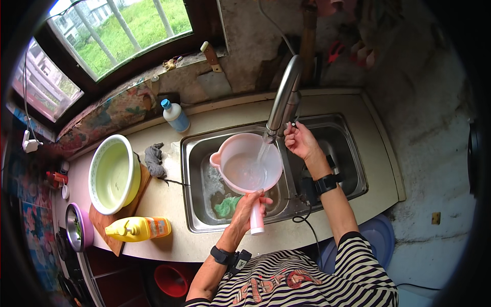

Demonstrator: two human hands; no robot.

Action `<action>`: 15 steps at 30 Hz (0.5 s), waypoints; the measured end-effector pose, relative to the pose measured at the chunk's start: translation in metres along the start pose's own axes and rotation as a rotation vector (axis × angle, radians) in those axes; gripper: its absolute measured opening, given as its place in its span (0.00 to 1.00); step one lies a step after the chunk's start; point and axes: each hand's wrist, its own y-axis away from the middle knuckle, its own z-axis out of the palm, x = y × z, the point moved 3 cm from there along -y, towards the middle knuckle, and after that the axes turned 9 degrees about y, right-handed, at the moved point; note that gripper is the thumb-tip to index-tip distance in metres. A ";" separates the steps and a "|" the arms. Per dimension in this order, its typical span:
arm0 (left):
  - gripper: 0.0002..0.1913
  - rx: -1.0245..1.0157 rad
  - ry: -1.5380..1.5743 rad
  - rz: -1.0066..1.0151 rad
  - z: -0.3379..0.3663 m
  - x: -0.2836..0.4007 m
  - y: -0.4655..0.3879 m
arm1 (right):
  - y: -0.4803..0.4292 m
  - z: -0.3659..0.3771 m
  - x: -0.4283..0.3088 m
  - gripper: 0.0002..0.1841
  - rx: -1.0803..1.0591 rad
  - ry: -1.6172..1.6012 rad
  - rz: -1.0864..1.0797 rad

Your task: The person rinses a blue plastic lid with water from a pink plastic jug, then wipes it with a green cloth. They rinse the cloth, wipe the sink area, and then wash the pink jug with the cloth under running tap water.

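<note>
My left hand (pixel 245 211) grips the handle (pixel 257 220) of a pink plastic water dipper (pixel 251 161). The dipper hangs over the left bowl (pixel 191 192) of a stainless steel double sink, its spout pointing left. Water (pixel 264 153) runs from the curved chrome faucet (pixel 282 96) into it, and shallow, rippling water lies inside. My right hand (pixel 301 142) is beside the faucet head, its thumb and fingers pinching the end of the faucet lever (pixel 293 124). Below the dipper, a green mesh scrubber (pixel 227 207) and suds lie in the sink.
On the counter stand a yellow pump bottle (pixel 138 229), a white-blue bottle (pixel 176 117) and a green basin (pixel 115 176) on a wooden board (pixel 134 199). A grey rag (pixel 154 160) lies left of the sink. A cleaver (pixel 213 73) leans by the window.
</note>
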 end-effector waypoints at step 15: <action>0.14 0.068 -0.339 0.306 -0.007 0.009 -0.020 | 0.087 0.018 0.032 0.16 0.483 0.954 -0.567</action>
